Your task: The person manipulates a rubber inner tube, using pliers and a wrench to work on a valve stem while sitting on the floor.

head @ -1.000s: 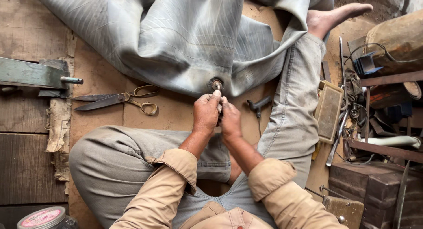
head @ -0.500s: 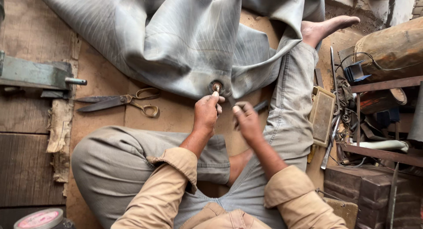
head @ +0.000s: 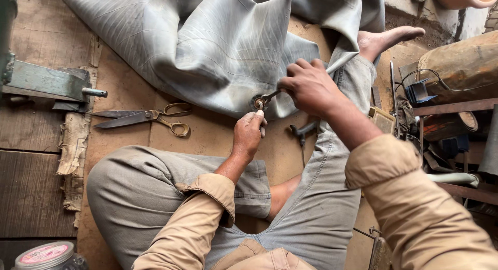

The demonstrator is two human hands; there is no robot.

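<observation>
A small round metal valve [head: 258, 102] sits at the near edge of a big grey rubber tube [head: 218, 46] on the floor. The left hand [head: 249, 135] pinches the valve from below. The right hand [head: 310, 85] is closed around a thin metal tool [head: 270, 96] touching the valve. Scissors [head: 148, 117] lie to the left.

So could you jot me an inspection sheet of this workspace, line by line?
Surface: worn brown floor board, dusty.
Job's things: grey rubber tube; its metal valve.
Clutter: scissors, small hammer, lidded jar.
Hands: left hand pinches below the valve; right hand grips a small tool on it.
Cables: thin wire over the rusty cylinder.
Surroundings: metal fixture left, tool shelves right.
</observation>
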